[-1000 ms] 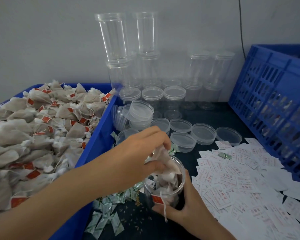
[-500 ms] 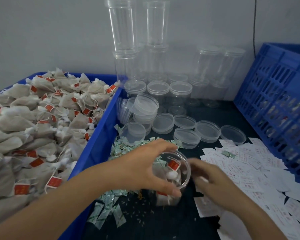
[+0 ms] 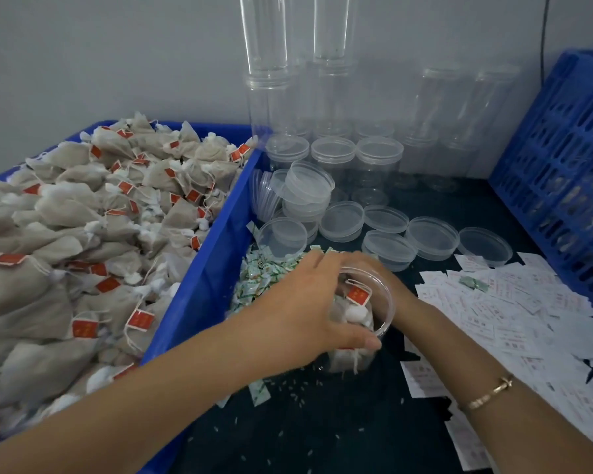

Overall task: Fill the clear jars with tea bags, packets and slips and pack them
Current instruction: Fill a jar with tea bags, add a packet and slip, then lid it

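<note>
Dark tabletop (image 3: 322,422): left hand (image 3: 302,313) fingers (image 3: 367,341) grip jar (image 3: 389,311), right hand (image 3: 396,289) fingers hidden, red tag (image 3: 357,296) illegible.

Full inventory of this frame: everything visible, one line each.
bin: one, blue, left
tea bags: many, beige with red tags, heaped in bin
jar: one, clear, centre, tea bags inside
empty jars: many, clear, stacked by back wall
lids: about a dozen, clear, before the empty jars
packets: many, green-white, between bin and jar
slips: many, white with red print, right
crate: one, blue, far right
bracelet: one, gold, right wrist
left hand: grips jar
right hand: behind jar, fingers hidden
</note>
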{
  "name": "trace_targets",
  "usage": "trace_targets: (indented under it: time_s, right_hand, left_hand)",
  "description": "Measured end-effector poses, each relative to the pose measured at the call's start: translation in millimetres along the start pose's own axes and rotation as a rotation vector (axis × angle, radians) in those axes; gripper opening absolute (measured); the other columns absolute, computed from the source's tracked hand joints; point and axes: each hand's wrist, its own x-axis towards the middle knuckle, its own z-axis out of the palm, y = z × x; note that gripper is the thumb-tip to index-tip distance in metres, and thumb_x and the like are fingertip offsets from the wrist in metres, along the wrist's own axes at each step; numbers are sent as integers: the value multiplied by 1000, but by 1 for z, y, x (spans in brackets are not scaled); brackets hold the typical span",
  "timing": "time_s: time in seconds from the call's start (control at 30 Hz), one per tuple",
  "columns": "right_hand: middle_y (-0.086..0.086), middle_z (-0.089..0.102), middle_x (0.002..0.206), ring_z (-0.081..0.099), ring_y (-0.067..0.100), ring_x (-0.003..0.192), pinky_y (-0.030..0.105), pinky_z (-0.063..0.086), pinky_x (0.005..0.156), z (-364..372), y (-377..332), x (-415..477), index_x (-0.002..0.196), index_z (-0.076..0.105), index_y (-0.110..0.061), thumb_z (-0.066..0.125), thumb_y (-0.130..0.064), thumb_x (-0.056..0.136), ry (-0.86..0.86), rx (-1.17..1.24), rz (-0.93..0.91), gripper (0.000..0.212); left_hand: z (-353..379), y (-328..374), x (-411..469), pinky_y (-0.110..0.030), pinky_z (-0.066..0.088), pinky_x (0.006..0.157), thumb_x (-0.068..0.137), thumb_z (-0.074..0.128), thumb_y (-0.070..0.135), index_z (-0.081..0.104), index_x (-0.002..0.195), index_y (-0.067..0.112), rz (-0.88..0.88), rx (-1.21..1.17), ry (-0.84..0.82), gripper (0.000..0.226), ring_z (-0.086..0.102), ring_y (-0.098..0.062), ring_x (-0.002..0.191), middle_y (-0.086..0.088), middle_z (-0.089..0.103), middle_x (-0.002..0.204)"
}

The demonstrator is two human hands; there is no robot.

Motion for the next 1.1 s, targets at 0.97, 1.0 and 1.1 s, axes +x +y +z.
trace_targets:
  time_s: [0.97, 1.0, 1.1]
  right_hand:
    - [-18, 45, 111, 49, 6, 103, 26, 45, 84, -57, 59, -97, 118, 52, -38, 84, -43, 75, -192, -36, 433, 54]
    - [-19, 48, 104, 51, 4, 95, 22, 43, 76, -55, 61, -98, 109, 53, -38, 83, -40, 76, -160, -7, 426, 45]
    - [-14, 57, 91, 54, 3, 82, 20, 39, 63, -54, 64, -97, 88, 54, -37, 82, -34, 80, -98, 49, 409, 29]
  left_hand:
    - [66, -5, 27, 5, 30, 89, 65, 87, 31, 26, 138, 38, 63, -555, 384, 95, 42, 15, 117, 21, 45, 130]
    - [67, -5, 29, 5, 30, 88, 65, 87, 32, 26, 138, 39, 71, -561, 388, 95, 42, 16, 117, 21, 45, 129]
    - [69, -7, 28, 1, 30, 93, 66, 83, 37, 29, 137, 40, 103, -548, 401, 90, 41, 10, 123, 22, 45, 130]
